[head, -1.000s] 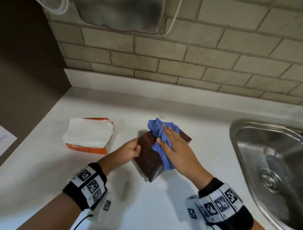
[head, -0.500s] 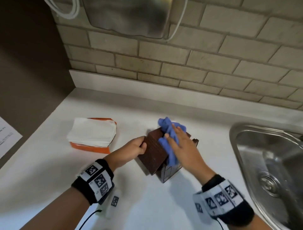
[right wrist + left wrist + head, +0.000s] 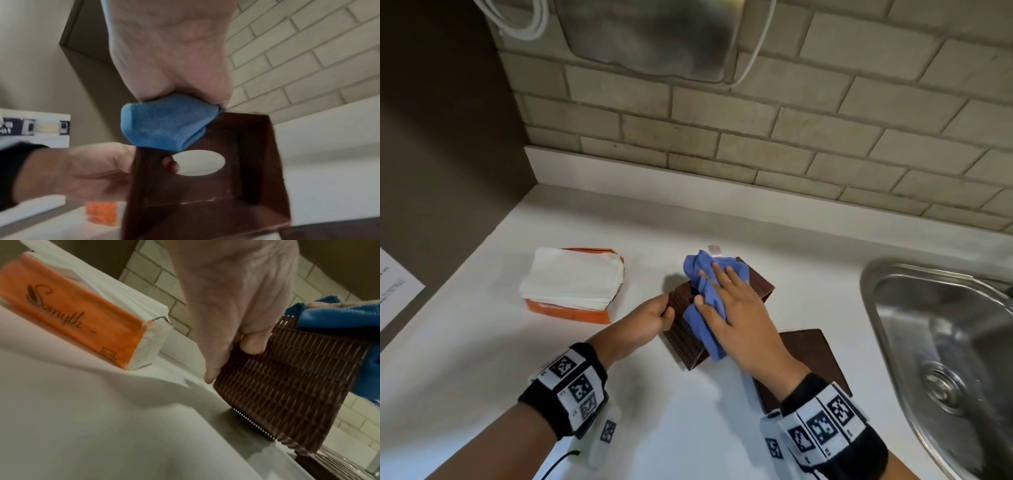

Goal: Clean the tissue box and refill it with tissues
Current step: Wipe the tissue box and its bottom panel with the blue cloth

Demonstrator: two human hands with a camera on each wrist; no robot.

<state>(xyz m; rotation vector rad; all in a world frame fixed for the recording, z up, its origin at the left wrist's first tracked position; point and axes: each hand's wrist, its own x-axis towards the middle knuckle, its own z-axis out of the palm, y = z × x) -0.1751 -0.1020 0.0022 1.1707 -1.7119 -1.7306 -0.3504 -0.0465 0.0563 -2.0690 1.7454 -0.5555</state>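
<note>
Box [image 3: 688,329] tipped flatter, under right hand [image 3: 739,322]

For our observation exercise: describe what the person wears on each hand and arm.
Both hands, left hand and right hand, are bare, without gloves. Each wrist carries a black band with white panels printed with black square codes. A thin dark cable trails from the left band.

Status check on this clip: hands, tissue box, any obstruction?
Left hand grips brown woven tissue box, tipped on its side. Right hand presses blue cloth flat on it. Orange tissue pack waits alongside. Nothing obstructing.
</note>
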